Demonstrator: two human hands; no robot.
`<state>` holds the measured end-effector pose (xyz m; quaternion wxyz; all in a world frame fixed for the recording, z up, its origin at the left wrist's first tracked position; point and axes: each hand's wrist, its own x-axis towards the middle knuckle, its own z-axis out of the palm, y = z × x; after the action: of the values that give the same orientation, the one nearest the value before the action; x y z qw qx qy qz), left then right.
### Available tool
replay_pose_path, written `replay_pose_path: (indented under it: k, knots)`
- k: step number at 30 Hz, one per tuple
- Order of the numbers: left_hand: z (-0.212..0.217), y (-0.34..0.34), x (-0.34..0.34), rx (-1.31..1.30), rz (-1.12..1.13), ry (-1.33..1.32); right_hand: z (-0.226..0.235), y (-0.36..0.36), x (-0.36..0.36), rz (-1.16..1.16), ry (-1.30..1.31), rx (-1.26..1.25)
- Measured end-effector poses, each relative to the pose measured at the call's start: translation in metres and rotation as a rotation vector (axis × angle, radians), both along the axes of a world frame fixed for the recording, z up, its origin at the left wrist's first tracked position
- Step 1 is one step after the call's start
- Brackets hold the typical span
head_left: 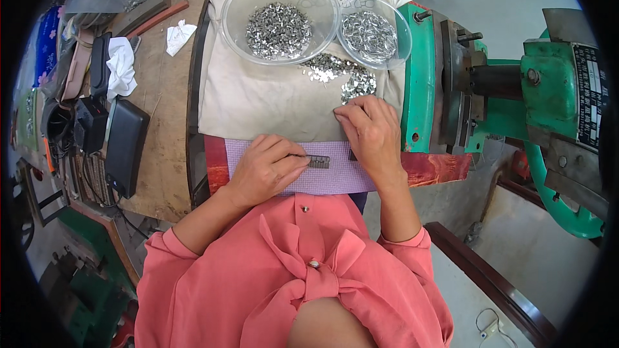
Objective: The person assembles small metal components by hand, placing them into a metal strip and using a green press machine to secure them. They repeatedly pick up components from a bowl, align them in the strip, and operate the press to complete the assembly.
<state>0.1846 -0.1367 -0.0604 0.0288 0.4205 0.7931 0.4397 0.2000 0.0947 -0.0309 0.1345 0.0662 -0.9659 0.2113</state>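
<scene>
My left hand [265, 166] is closed on one end of a short dark metal block [318, 162] with a row of notches. The block is held over a purple checked cloth [322, 183]. To its right, my right hand [373, 130] has thumb and fingers pinched together, and whatever is between them is too small or hidden to name. Just beyond its fingertips lies a loose pile of small shiny metal pieces [358, 85] on a beige cloth [258, 106].
Behind the pile stand a large clear bowl [229, 29] and a smaller clear tub [406, 45], both holding small metal parts. A green machine press [548, 87] rises at the right. On the left, a wooden table [164, 129] carries a black case [127, 145] and crumpled tissue [120, 66].
</scene>
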Motion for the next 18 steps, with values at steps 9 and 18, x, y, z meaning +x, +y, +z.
replay_pose_path:
  k: [9, 18]
  knots:
    - [0.008, 0.005, 0.001, -0.021, 0.064, -0.149, -0.005, -0.002, 0.002, -0.02, 0.036, -0.065]
    - [0.012, 0.004, 0.0, -0.066, 0.021, -0.247, 0.008, -0.013, 0.054, 0.017, -0.023, -0.27]
